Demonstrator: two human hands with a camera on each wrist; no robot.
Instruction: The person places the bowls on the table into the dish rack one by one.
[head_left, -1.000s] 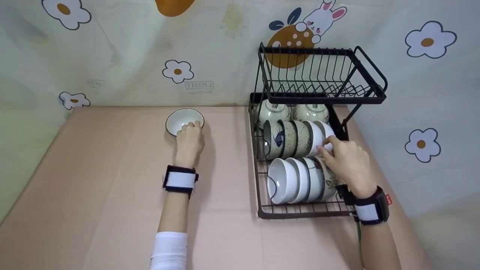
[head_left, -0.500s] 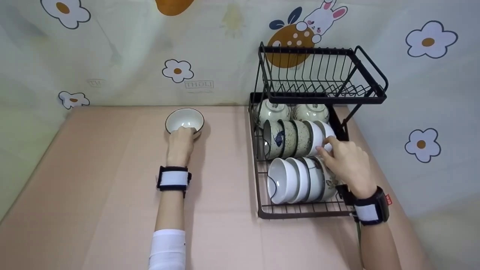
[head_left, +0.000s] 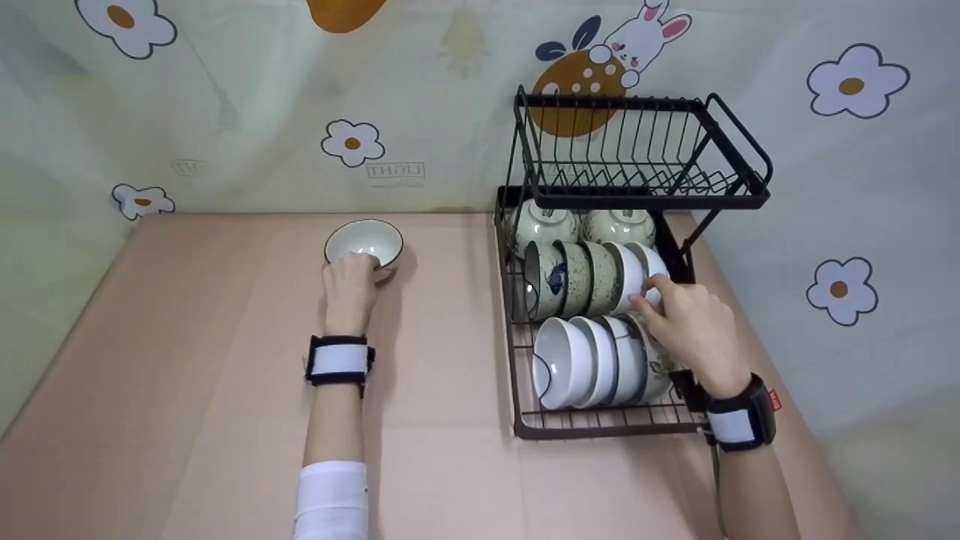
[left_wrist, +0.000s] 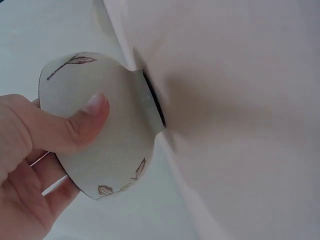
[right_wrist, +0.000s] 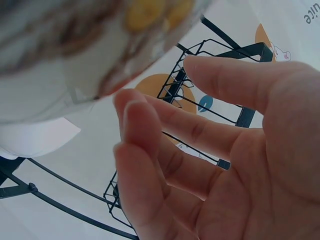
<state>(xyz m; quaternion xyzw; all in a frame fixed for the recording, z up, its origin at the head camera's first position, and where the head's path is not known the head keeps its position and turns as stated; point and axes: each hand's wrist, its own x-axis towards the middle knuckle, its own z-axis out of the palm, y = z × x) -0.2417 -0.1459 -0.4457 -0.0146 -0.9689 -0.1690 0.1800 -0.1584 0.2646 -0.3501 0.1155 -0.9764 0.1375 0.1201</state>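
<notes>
The backdrop (head_left: 225, 112) behind the table bears a small mirrored label reading "LIGHT" (head_left: 395, 171).

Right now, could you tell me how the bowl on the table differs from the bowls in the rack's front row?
The bowl on the table sits alone and upright, gripped by the left hand. The front-row bowls stand on edge, nested together in the dish rack; the right hand reaches a bowl behind them. All look pale ceramic.

The dish rack (head_left: 525, 405) stands on the worktop (head_left: 187, 390) (against the back wall). Bowls (head_left: 592, 277) stand on edge in its lower tier. A lone bowl (head_left: 364, 241) sits well left of the rack.
</notes>
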